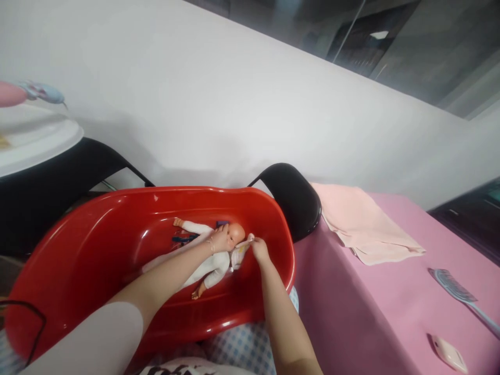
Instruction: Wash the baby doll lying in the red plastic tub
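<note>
Doll [213, 260] under left hand [221, 240] grip

Both forearms were bare from the elbow down, with no sleeves reaching them. The left hand [221, 240] wore a thin bracelet [211, 245], a fine pale band or chain sitting just behind the fingers at the wrist; its details were too small to make out. The right hand [259, 249] carried nothing that could be seen, no ring or watch behind the fingers. At the bottom edge, well back from the fingers, lay a pale garment [175, 367] bearing dark lettering.
</note>
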A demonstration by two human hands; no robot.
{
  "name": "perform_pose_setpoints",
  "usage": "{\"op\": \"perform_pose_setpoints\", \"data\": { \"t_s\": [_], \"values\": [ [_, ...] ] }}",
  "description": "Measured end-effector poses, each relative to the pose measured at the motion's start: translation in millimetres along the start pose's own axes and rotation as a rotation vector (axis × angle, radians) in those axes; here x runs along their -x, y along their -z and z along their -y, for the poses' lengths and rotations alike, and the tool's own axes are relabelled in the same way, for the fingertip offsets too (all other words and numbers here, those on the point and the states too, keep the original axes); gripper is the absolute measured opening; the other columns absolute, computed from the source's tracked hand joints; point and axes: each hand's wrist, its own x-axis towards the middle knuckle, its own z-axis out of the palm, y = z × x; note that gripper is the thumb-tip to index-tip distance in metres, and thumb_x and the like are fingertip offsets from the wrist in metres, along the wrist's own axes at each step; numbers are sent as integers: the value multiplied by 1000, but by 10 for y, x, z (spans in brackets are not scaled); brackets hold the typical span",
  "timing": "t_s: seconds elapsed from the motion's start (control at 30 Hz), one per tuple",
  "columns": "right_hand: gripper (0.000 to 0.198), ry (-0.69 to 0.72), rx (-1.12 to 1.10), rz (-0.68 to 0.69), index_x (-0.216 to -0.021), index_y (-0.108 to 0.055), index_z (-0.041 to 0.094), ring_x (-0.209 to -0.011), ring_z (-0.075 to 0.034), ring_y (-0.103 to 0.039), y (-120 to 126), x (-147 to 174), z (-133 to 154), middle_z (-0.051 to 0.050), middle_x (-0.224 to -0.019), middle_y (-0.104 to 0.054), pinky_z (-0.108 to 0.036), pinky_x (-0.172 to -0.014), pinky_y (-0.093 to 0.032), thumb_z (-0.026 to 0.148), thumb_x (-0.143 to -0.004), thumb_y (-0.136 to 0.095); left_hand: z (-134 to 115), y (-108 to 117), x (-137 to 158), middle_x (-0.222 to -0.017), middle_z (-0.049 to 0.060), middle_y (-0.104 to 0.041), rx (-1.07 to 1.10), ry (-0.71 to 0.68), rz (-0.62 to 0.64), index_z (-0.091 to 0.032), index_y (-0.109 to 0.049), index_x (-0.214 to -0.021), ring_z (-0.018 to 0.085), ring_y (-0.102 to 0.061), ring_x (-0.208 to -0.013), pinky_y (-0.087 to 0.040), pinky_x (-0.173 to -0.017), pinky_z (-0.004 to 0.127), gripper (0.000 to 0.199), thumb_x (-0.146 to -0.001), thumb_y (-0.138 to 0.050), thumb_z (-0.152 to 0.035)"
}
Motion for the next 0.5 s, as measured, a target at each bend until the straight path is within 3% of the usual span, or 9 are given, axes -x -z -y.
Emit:
{"op": "perform_pose_setpoints", "data": {
  "t_s": [0.1,0.2,0.27,0.33,0.4,0.43,0.5],
  "values": [
    [20,144,-59,-126,-86,-60,15,-98,-19,-56,100,110,146,-9,-102,-62,-26,-89,-45,32,-79,-53,222,3,-13,-157,28,-39,54,-30,28,3,-23,-160,40,-44,-143,-34,-119,39,100,-78,-68,-33],
    [35,209,-278,-220,-107,-54,19,-78,-16,-54,183,226,256,-5,-92,-58,-25,-74,-46,49,-90,-50,392,-102,20,-159,26,-37,70,-109,32,1,-25,-159,37,-43,-143,-31,-120,37,100,-75,-72,-27],
    [40,191,-378,-212,-107,-51,19,-70,-14,-50,193,250,276,-2,-86,-55,-24,-68,-45,56,-91,-51,466,-196,64,-163,22,-30,105,-176,44,-4,-27,-160,35,-37,-148,-29,-123,36,111,-67,-83,-32],
    [41,190,-324,-81,-103,-53,18,-79,-15,-55,131,227,235,-4,-91,-58,-25,-77,-47,57,-90,-54,507,-275,130,-166,20,-26,167,-205,47,-10,-28,-160,34,-29,-153,-27,-126,36,122,-58,-91,-37],
    [42,191,-147,148,-110,-61,17,-102,-20,-60,-10,179,138,-8,-111,-63,-31,-96,-47,54,-93,-52,520,-322,213,-160,22,-35,216,-149,11,-7,-27,-157,35,-37,-148,-33,-122,37,120,-60,-90,-38],
    [43,192,-37,258,-119,-64,18,-119,-24,-57,-103,151,77,-10,-126,-62,-36,-108,-41,51,-95,-51,521,-334,257,-152,23,-44,228,-103,-2,-4,-30,-154,36,-46,-140,-39,-117,37,115,-61,-89,-38],
    [48,199,157,393,-139,-62,22,-150,-28,-31,-297,89,-45,-9,-155,-44,-44,-125,-20,43,-98,-51,522,-343,336,-134,22,-57,263,-27,-3,1,-36,-145,35,-59,-121,-48,-103,37,102,-63,-86,-36]
  ]
}}
